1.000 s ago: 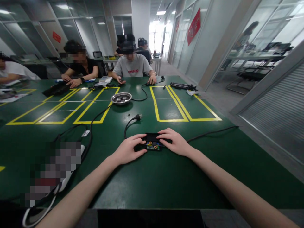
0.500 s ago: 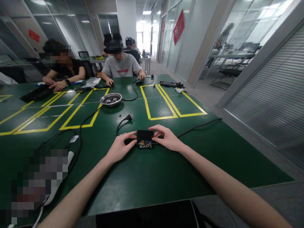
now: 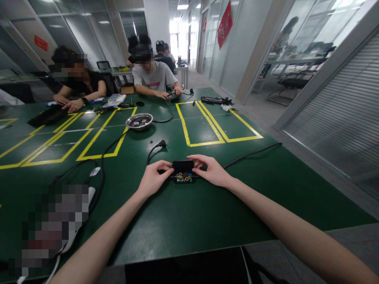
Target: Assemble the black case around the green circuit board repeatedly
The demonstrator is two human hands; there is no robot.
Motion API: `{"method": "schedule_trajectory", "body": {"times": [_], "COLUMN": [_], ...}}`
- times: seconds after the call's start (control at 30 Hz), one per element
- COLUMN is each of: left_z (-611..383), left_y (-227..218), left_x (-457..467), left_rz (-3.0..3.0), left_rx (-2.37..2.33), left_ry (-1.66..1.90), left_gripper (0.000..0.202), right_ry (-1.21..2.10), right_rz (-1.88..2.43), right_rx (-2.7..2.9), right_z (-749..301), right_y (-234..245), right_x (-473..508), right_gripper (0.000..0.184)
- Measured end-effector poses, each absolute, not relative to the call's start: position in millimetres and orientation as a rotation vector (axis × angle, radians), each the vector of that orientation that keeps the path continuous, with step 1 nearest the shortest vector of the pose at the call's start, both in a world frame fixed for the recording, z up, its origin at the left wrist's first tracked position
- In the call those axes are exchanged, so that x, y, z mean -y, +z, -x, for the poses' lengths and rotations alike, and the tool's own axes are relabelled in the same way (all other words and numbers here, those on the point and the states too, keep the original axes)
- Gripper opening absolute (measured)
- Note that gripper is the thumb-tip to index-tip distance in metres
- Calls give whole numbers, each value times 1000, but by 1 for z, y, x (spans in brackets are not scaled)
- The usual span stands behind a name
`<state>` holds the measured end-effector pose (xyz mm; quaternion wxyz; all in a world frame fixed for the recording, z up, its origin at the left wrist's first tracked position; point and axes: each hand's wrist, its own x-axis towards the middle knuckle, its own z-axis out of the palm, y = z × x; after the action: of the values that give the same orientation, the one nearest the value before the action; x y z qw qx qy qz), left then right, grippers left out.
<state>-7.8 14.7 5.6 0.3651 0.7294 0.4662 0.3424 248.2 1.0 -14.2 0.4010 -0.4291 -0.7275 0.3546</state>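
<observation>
A small adapter-like case stands opened on the table in front of me, showing a circuit board (image 3: 184, 177) with copper coils and other parts. Its black cover (image 3: 182, 166) is raised at the far side of the board. At the cover's left end, my left hand (image 3: 155, 177) pinches it between thumb and fingers. My right hand (image 3: 211, 170) grips the right end the same way, fingertips partly hidden behind it. A black cable (image 3: 253, 156) runs off to the right from behind my right hand. Beyond my left hand lies a black plug (image 3: 162, 144) on its cord.
A metal bowl (image 3: 139, 121) holding small metal parts sits farther back. Yellow tape (image 3: 207, 143) marks rectangles on the green table (image 3: 237, 213). At left are a white power strip (image 3: 92, 193) and cords. Co-workers sit across; a folded black tripod (image 3: 214, 100) lies at the back.
My hands keep their hold on the cover, with hardly any movement. Across the table, the co-worker in the grey shirt has brought one hand over toward the other, near a cable. My view has shifted slightly.
</observation>
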Motion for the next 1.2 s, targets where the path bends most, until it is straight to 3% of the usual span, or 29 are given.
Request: {"method": "schedule_trajectory", "body": {"times": [0.5,0.97,1.2], "left_z": [8,8,8], "left_y": [9,13,11], "left_x": [-14,-13,-12], "left_rz": [-1874,-1911,-1963], "left_rx": [-1200,-1215,-1225], "left_ry": [887,882,869], "left_gripper": [19,43,36], "right_ry": [934,1002,1069], "right_rz": [1036,945,927], "right_rx": [1846,1847,1824], "right_z": [-251,-253,-255], "right_y": [-10,-4,-3], "right_x": [4,5,5], "right_gripper": [42,35,34]}}
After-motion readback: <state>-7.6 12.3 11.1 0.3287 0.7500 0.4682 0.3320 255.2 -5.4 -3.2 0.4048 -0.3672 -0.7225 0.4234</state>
